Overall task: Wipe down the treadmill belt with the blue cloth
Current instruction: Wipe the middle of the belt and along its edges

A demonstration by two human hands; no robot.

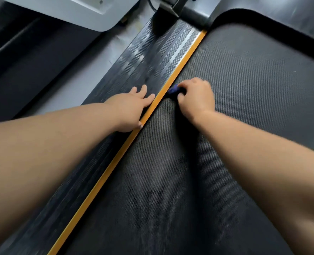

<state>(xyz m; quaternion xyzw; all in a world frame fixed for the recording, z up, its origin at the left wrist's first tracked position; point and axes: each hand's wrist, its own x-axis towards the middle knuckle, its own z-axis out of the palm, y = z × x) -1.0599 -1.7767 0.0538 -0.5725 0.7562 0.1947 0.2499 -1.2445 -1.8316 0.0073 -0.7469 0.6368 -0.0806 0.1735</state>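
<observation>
Nearest, the belt (171,190) shows dull, blotchy patches in its weave, so by my judgement the wipe has much ground left to cover. Its long axis runs from the near edge away and to the right, parallel to the orange strip (104,181) on its left side, toward the curved hood (274,17) at the far end. Farther out, the left hand (132,107) lies flat on the ribbed rail (152,57) just left of the strip, fingers straight and spread, holding nothing. Across the strip, the right hand (195,96) has its fingers curled tight round the cloth (172,90), which sits bunched on the belt right at the strip's edge. Wadded like this it shows no clear long axis — only a blue fold poking toward the strip. To wipe well, spread the cloth flatter under the palm, press evenly and stroke along the belt's length in overlapping lanes — keeping off the rail.
</observation>
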